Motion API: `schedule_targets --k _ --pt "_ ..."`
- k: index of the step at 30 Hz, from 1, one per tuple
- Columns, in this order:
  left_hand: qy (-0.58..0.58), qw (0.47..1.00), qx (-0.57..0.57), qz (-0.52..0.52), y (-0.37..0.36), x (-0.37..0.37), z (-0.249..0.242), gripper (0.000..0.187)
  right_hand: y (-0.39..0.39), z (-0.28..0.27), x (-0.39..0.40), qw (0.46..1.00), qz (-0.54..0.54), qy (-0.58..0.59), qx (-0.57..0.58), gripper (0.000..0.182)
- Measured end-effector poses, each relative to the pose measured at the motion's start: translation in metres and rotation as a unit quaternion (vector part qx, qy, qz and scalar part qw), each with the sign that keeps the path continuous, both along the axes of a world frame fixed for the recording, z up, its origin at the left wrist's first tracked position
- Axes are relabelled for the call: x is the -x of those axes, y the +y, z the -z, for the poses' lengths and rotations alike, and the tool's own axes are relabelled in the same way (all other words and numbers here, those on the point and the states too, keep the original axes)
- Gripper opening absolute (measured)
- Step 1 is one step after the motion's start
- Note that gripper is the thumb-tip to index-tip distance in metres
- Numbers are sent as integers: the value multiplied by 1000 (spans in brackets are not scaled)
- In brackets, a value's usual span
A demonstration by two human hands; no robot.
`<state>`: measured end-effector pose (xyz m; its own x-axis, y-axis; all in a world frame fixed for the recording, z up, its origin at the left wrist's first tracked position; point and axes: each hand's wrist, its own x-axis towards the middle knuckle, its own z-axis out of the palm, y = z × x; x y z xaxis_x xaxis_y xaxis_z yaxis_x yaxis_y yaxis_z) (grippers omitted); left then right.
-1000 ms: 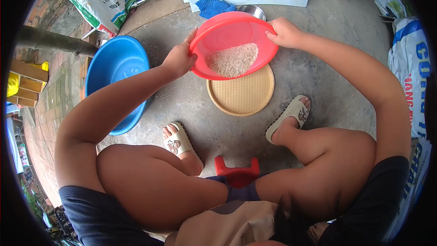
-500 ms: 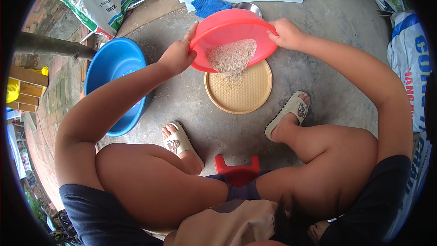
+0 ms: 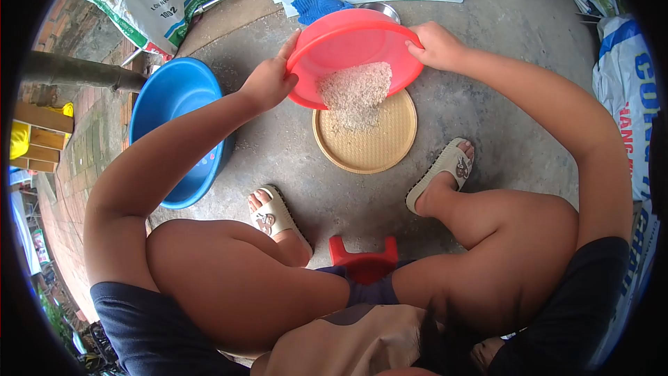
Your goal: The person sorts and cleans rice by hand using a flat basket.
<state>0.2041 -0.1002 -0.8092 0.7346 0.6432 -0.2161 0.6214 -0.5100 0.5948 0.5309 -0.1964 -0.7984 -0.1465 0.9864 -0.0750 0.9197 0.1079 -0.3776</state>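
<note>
A pink-red plastic basin (image 3: pixel 348 42) is tilted toward me over a round woven tray (image 3: pixel 369 153) on the ground. My left hand (image 3: pixel 271 80) grips the basin's left rim, and my right hand (image 3: pixel 435 47) is closed on its right rim. Pale grain (image 3: pixel 356 87), which looks like rice, slides over the basin's lower edge. Some of it spills onto the upper part of the tray. The tray's far edge is hidden behind the basin.
At the left stands a blue tub (image 3: pixel 174 97). Behind the basin lie a blue cloth (image 3: pixel 320 7) and a metal bowl (image 3: pixel 381 10), partly covered. Printed sacks (image 3: pixel 149 0) stand at the upper left and right. A red stool (image 3: pixel 363 261) is under me.
The basin has tipped a little further toward me, showing more of its inside. More grain pours over its edge and spreads on the tray.
</note>
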Motion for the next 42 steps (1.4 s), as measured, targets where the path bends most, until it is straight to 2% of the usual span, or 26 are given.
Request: schedule_targets --k 2,5,9,11,14,26,28,31,34,42 --pt "-18 999 -43 5 -4 0 2 80 -2 -1 1 1000 1 7 -6 21" --pt "3 1000 3 -3 0 0 -2 80 0 -5 3 1000 -2 -16 11 20" --pt "-25 999 -24 5 -2 0 2 80 0 -4 2 1000 -3 -11 13 20" --pt "2 1000 14 -1 3 -1 0 80 2 -3 2 999 -2 -21 26 20" --pt "-23 1000 -14 3 0 2 4 80 4 2 -1 1000 2 -14 12 20" --pt "-7 1000 12 -11 5 2 6 78 7 2 0 1000 -3 -27 15 20" --pt "-15 1000 13 -1 8 3 7 78 5 6 -2 999 -38 -18 -26 20" --pt "-12 1000 19 4 9 4 5 79 6 1 1 999 -19 -32 10 20" --pt "-4 1000 18 0 8 2 6 79 6 4 -1 999 -36 -24 -19 21" --pt "-12 1000 11 -3 11 1 3 78 8 -2 1 999 -23 -36 -9 21"
